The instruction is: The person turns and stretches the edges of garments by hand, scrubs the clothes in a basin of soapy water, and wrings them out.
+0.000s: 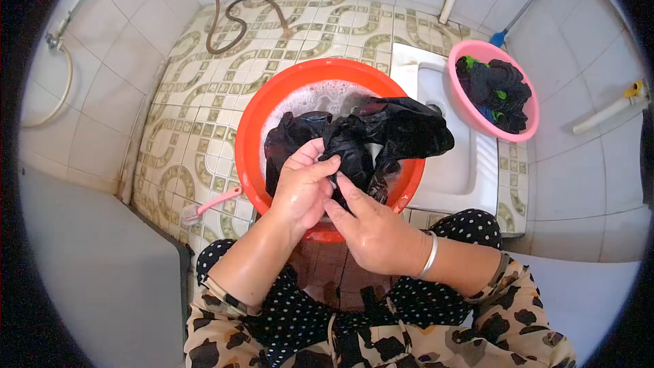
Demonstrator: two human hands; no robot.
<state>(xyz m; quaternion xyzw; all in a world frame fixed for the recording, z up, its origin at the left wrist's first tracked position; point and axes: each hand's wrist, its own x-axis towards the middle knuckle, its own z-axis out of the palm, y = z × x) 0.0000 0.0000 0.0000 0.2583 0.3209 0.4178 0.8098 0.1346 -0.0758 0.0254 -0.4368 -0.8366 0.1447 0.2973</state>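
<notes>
A wet black cloth [409,129] lies bunched over an orange basin [272,88] that holds soapy water [313,95]. My left hand [303,187] pinches part of the cloth between thumb and fingers above the near half of the basin. Close beside it on the right, my right hand [371,225] has its thumb and fingers closed on the same cloth; a silver bangle circles that wrist. The cloth's right end hangs over the basin's right rim.
A pink basin [533,123] of dark and green clothes rests at the right on a white squat toilet [487,177]. A pink brush [218,202] lies left of the orange basin. Behind are a brown hose [235,42] and a blue-handled tool [524,8].
</notes>
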